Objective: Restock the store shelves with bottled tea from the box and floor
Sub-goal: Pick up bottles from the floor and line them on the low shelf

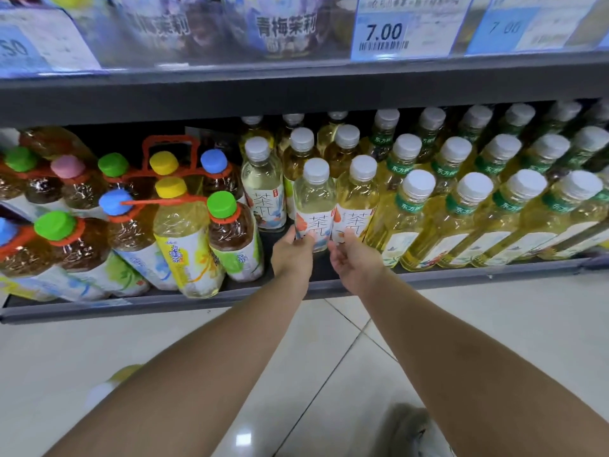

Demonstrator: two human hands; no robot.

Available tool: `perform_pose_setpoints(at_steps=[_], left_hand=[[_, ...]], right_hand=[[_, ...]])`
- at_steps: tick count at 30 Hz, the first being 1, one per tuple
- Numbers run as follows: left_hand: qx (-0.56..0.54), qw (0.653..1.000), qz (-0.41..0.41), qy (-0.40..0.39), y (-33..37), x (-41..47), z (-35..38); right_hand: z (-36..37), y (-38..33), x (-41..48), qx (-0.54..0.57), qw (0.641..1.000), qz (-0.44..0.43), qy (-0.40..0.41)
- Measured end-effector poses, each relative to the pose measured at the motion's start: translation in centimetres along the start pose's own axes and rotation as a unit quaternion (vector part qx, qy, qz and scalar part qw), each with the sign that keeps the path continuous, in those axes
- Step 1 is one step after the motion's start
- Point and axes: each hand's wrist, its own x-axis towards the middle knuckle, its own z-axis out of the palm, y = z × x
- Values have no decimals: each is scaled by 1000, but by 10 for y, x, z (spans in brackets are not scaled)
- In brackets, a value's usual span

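Left bottle [314, 199] and right bottle [357, 192] upright, touching, at the front of the shelf [461, 275]. Left hand [291, 255] fingers curled round the left bottle's base. Right hand [354, 262] fingers loosely bent, seemingly just touching the other. Push both back squarely, labels outward, without tipping.

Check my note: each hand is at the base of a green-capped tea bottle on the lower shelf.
Wrong on the caps: they are white, not green. The head view shows the left hand at the base of one white-capped tea bottle and the right hand at the base of its neighbour, both on the lower shelf.
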Motion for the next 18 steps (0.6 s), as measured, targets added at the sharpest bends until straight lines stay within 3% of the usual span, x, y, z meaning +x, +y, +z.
perform_pose_setpoints(at_steps=[3, 7, 11, 15, 18], left_hand=[[60, 998, 24, 15, 0, -19, -13], [139, 988, 63, -27, 5, -63, -53], [179, 978, 96, -45, 13, -112, -116], [214, 969, 123, -29, 12, -155, -198], [289, 948, 129, 33, -2, -177, -268]], right_hand=[[1, 10, -16, -35, 999, 7, -14], [7, 33, -57, -145, 989, 9, -38], [17, 55, -111, -297, 952, -43, -61], [30, 97, -169, -438, 880, -93, -160], [47, 138, -207, -575, 777, -128, -223]])
